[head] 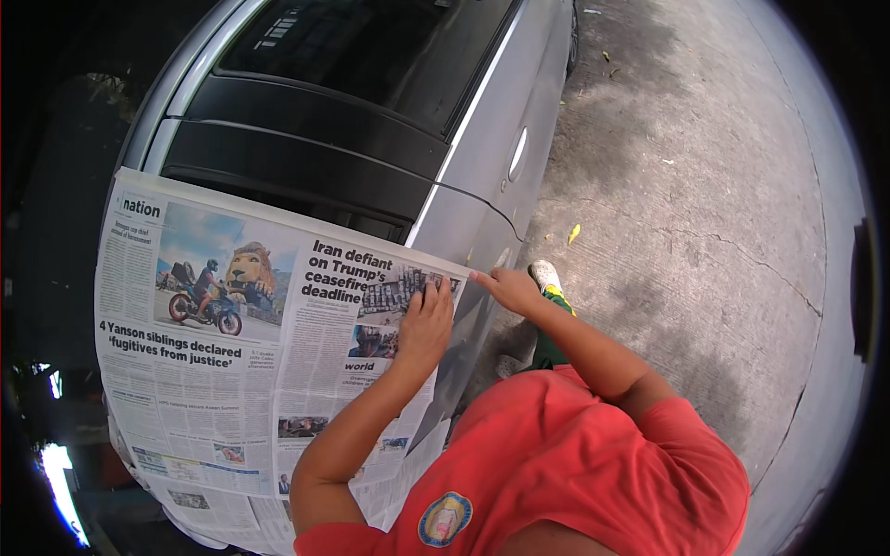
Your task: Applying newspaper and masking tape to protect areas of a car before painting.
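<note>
Printed newspaper sheets [229, 389] cover the end part of a silver car. A pale strip, looking like masking tape [292, 219], runs along their upper edge, just below the car's black pillar panel. My left hand [427, 320] lies palm down on the sheet near its right side, fingers slightly spread over a printed photo. At the right end of the strip, the fingertips of my right hand [511, 288] touch the corner, over the silver bodywork [473, 181]; whether they pinch it cannot be made out.
A dark car window [348, 62] lies beyond the black panel [299, 149]. The door handle [518, 154] stands out from the car's side. Cracked concrete ground [667, 208] with a few fallen leaves [573, 233] is on the right, and my shoe [544, 275] rests beside the car.
</note>
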`<state>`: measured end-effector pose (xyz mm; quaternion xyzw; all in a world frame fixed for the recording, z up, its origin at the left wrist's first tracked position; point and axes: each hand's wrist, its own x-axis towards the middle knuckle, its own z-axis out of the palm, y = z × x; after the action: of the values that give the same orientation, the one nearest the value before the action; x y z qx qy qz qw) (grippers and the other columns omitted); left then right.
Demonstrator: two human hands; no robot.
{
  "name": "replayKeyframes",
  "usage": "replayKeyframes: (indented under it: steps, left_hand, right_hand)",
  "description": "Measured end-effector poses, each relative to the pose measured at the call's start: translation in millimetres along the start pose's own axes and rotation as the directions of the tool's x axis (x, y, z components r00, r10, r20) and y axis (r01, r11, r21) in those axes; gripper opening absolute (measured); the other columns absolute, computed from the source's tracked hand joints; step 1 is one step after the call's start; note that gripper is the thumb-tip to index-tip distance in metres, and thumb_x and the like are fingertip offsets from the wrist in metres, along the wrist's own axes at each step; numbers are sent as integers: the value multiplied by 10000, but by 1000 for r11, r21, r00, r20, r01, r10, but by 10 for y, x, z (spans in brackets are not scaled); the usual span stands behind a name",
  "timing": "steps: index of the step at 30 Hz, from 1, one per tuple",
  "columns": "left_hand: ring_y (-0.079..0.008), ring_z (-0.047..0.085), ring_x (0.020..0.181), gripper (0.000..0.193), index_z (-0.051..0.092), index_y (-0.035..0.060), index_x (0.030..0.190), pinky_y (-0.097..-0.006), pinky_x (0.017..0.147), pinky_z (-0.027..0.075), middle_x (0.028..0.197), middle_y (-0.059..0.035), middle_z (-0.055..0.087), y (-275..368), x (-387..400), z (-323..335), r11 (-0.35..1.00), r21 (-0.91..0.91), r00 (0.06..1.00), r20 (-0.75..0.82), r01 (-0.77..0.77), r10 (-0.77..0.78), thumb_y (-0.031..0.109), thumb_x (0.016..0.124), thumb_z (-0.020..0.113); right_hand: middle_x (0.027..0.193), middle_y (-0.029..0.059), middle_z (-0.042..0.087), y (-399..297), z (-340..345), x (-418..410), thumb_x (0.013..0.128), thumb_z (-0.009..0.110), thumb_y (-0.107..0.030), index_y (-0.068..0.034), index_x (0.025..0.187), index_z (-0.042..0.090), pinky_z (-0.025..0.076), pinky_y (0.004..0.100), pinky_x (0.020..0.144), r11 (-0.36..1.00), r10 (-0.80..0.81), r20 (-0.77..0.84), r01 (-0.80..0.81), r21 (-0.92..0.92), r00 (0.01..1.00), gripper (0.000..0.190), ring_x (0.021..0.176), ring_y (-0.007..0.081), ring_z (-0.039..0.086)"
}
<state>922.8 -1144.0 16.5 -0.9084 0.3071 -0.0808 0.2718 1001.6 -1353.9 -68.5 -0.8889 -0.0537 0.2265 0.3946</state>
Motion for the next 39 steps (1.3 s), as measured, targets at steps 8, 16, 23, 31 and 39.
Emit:
replayKeyframes:
  steps: [8, 16, 23, 31, 39]
  left_hand:
    - [-300, 375, 1415, 687, 541, -2, 1405, -444, 1181, 265, 1544, -127, 434, 19, 68, -16, 992, -129, 1000, 30, 6, -2, 404, 874, 700]
    - [-274, 245, 1534, 794, 420, 19, 1506, -486, 1259, 167, 1617, -129, 350, -374, 105, -94, 970, -234, 998, 43, 63, -54, 457, 896, 678]
    - [-311, 195, 1552, 742, 354, 23, 1556, -526, 1256, 132, 1662, -139, 268, -1853, -253, -1073, 876, 49, 865, -191, 480, -464, 438, 984, 579]
    - [-376, 192, 1542, 634, 449, 15, 1501, -576, 1245, 125, 1654, -164, 273, -1846, -197, -1613, 819, -36, 777, -293, 573, -557, 361, 991, 594]
    - [-301, 447, 1398, 517, 617, 55, 1322, -582, 1253, 93, 1362, -149, 590, -928, 408, -1631, 931, -365, 998, -63, 1, -26, 317, 891, 735]
  right_hand:
    - [989, 278, 718, -90, 61, 167, 940, 385, -766, 35, 1013, 737, 512, 499, 890, 1000, 19, 42, -18, -10, 999, 878, 1003, 449, 682]
    - [986, 295, 715, -91, 102, 173, 931, 394, -774, 63, 1038, 731, 513, 483, 901, 999, 16, 77, -19, 50, 997, 908, 1003, 437, 689]
    - [973, 300, 712, 66, 131, 132, 937, 427, -749, 70, 1072, 719, 506, 491, 889, 996, 1, 52, -6, 93, 999, 880, 997, 454, 681]
    - [845, 88, 695, 319, -26, -283, 1015, 583, -324, -16, 984, 610, 519, 299, 717, 719, -227, 165, 51, 693, 960, 310, 795, 125, 673]
    - [879, 44, 658, -79, -606, -1224, 995, 583, -300, -3, 1240, 591, 477, 278, 701, 850, -88, 166, -13, 527, 982, 385, 770, 112, 598]
